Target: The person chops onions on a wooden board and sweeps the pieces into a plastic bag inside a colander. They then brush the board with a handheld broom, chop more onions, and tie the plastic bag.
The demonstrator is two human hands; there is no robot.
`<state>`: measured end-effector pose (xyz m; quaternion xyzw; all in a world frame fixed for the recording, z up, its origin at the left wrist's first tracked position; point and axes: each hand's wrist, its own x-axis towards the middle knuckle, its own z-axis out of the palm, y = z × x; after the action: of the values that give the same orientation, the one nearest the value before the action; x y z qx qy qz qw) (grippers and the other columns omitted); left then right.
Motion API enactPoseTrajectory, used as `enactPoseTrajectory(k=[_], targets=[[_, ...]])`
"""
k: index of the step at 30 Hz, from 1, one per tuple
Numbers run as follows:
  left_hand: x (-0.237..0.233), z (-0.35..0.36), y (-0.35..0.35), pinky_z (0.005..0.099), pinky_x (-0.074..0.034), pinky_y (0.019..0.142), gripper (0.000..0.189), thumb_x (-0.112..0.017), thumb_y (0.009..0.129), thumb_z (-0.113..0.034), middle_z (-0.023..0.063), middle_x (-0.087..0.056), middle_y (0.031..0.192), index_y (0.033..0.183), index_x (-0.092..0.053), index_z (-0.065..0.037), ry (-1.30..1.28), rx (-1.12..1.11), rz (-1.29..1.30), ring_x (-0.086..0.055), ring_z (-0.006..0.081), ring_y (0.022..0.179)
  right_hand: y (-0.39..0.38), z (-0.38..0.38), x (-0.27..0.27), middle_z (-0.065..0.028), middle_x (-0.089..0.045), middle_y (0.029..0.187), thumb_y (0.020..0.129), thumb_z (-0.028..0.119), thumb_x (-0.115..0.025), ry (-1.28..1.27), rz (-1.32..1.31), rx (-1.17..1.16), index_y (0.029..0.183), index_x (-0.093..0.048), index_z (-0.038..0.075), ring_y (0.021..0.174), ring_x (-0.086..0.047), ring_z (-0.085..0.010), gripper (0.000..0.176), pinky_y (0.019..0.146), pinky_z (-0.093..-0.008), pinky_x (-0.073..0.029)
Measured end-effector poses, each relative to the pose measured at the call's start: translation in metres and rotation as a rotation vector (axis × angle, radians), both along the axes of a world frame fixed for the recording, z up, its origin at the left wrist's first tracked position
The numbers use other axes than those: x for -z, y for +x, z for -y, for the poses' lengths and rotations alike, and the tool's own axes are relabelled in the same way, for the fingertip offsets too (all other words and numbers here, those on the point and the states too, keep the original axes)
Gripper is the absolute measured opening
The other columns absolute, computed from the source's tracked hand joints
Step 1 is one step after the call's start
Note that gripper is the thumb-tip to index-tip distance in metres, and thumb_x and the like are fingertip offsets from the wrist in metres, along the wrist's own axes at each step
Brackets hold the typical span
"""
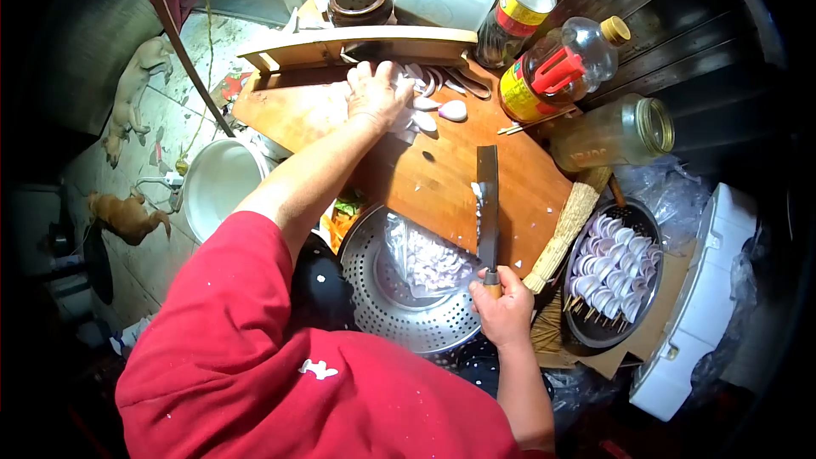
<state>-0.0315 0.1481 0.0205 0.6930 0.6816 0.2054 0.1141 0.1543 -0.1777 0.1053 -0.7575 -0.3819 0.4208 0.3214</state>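
My right hand (506, 306) is wrapped round the wooden handle of a kitchen knife (487, 195). The dark blade lies over the right part of the wooden cutting board (425, 178), with small onion bits beside it. At the far side of the board, my left hand (374, 95) rests on cut onion, its fingers apart and bent downward; what lies under the palm is hidden. Onion slices (429, 81) and a purple-skinned onion piece (453, 110) sit to its right. Below the board's near edge, a bag of chopped onion (433, 263) lies in a perforated metal basin (365, 289).
A dark basket (571, 336) of skewered onion pieces stands at right, near a straw brush (568, 225) and white foam box (693, 306). Bottles (557, 68) and a glass jar (603, 134) line the back right. Two animals (127, 217) lie on the floor by a white bucket (197, 191).
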Motion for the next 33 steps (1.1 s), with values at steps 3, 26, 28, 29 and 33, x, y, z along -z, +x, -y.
enactPoseTrajectory(k=[3,26,28,29,33], targets=[[0.015,0.005,0.007,0.0486,-0.038,0.102,0.044,-0.067,0.084,-0.042,0.0178,-0.050,0.121,0.119,-0.064,-0.017,0.107,0.130,0.109,-0.043,0.0389,0.119,-0.001,-0.004,0.001,-0.0009,-0.060,0.073,0.084,0.004,-0.071,0.026,-0.024,-0.043,0.097,-0.060,-0.001,0.058,-0.056,-0.0072,0.018,0.053,-0.0226,-0.048],[-0.020,0.010,0.023,0.0469,-0.041,0.099,0.038,-0.063,0.085,-0.027,0.0192,-0.059,0.112,0.118,-0.059,-0.007,0.166,0.270,0.245,-0.051,0.0387,0.110,-0.002,-0.007,-0.016,-0.0014,-0.062,0.083,0.084,0.004,-0.071,0.008,-0.179,0.152,0.100,-0.060,-0.001,0.064,-0.058,-0.0063,0.020,0.056,-0.0215,-0.051],[-0.019,-0.005,0.027,0.0478,-0.041,0.099,0.044,-0.062,0.088,-0.035,0.0205,-0.058,0.113,0.123,-0.058,-0.007,0.056,0.209,0.133,-0.051,0.0391,0.111,-0.001,-0.007,-0.017,-0.0015,-0.062,0.083,0.084,0.004,-0.071,0.011,-0.210,0.182,0.101,-0.060,-0.001,0.064,-0.058,-0.0062,0.020,0.056,-0.0214,-0.051],[-0.016,-0.011,0.031,0.0483,-0.041,0.098,0.050,-0.061,0.089,-0.042,0.0218,-0.058,0.114,0.125,-0.057,-0.008,-0.003,0.228,0.098,-0.050,0.0394,0.113,0.001,-0.007,-0.017,-0.0016,-0.062,0.084,0.084,0.004,-0.071,-0.003,-0.173,0.151,0.101,-0.060,-0.001,0.064,-0.058,-0.0063,0.021,0.056,-0.0214,-0.051],[-0.017,-0.015,0.055,0.0492,-0.041,0.098,0.060,-0.061,0.087,-0.052,0.0214,-0.058,0.117,0.127,-0.057,-0.008,-0.086,0.209,0.010,-0.050,0.0385,0.113,0.003,-0.003,-0.010,-0.0019,-0.063,0.084,0.085,0.005,-0.071,-0.013,-0.082,0.082,0.101,-0.060,-0.002,0.063,-0.058,-0.0064,0.021,0.055,-0.0213,-0.051]])
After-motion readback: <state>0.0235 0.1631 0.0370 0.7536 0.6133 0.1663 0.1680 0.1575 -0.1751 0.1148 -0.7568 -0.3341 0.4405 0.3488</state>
